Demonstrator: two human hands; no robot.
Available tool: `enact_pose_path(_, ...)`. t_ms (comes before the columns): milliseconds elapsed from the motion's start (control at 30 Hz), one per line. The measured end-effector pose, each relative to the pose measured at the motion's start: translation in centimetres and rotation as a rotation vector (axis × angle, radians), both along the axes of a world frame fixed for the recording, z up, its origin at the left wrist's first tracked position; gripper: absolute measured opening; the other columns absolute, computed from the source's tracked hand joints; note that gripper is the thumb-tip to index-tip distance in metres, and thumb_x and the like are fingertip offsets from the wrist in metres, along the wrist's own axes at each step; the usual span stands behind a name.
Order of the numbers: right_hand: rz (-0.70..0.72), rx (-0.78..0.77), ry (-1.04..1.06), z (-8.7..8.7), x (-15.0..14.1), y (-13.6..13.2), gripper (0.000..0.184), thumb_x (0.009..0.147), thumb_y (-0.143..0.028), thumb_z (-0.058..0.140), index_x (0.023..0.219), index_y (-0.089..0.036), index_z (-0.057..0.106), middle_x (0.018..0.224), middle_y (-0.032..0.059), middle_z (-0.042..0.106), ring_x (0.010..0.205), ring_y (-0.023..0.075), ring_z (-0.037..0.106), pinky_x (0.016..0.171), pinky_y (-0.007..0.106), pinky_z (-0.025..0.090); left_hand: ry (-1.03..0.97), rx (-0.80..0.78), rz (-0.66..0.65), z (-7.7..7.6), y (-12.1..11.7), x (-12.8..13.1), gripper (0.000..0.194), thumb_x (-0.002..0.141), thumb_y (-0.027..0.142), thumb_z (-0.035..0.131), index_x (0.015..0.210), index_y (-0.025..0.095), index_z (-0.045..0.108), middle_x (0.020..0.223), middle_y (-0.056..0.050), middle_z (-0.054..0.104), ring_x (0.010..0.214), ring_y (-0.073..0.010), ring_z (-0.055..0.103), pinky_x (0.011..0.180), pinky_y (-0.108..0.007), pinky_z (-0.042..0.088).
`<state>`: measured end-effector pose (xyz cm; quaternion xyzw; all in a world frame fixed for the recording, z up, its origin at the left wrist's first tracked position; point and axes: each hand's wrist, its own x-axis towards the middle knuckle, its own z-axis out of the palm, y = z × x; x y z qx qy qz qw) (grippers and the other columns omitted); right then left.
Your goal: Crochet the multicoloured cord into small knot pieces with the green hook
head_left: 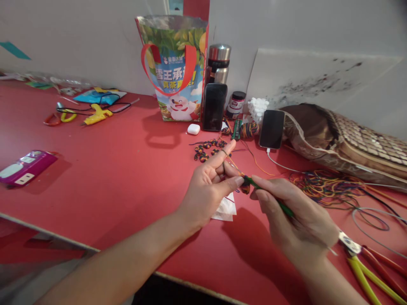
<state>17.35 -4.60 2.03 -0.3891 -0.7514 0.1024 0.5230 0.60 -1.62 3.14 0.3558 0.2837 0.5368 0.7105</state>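
Note:
Between the thumb and fingers of my left hand is a small multicoloured crochet piece, dark with orange and red. A strand of yarn runs over my raised left index finger. My right hand grips a green crochet hook, whose tip meets the piece at my left fingertips. Just beyond my hands lie several small crocheted pieces in the same colours. A ball of multicoloured yarn rests behind them. Under my left hand is a white paper, partly hidden.
At the back stand a printed bag, a steel flask and two phones, one black, one charging. Loose yarn and pliers lie right, by a scaly bag. Left are a yellow glue gun and purple power strip.

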Motion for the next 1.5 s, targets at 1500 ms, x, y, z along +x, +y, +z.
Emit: enact_pose_path(1500, 0.189, -0.037, 0.235, -1.0, 0.9, 0.3, 0.043, 0.098, -0.007, 0.067, 0.135, -0.027, 0.076, 0.1, 0.0069, 0.077, 0.083, 0.0194, 0.074, 0.067, 0.033, 0.06, -0.164, -0.128, -0.047, 0.5, 1.0, -1.2, 0.057, 0.074, 0.005, 0.087, 0.127, 0.021, 0.078, 0.075, 0.005, 0.066, 0.069, -0.0079, 0.061, 0.07, -0.021, 0.049)
